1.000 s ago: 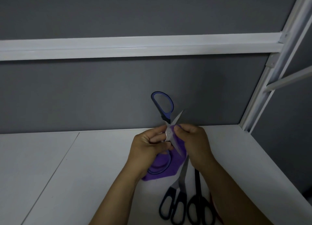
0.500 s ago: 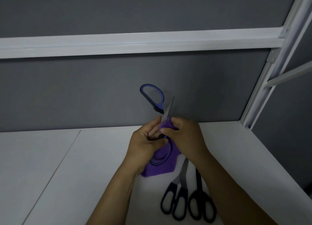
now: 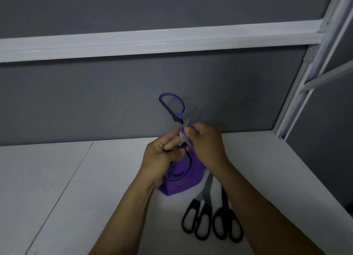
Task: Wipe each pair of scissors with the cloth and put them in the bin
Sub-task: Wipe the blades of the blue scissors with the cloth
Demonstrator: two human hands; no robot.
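Gripping the blue-handled scissors [image 3: 172, 109] near the pivot, the left hand [image 3: 162, 157] meets the right hand [image 3: 204, 145], which pinches the purple cloth [image 3: 183, 176] around a blade.

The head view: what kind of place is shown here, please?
Probably a plain work booth or workbench, not a home. It has a flat white tabletop, dark grey wall panels behind and at the right, and a white metal frame.
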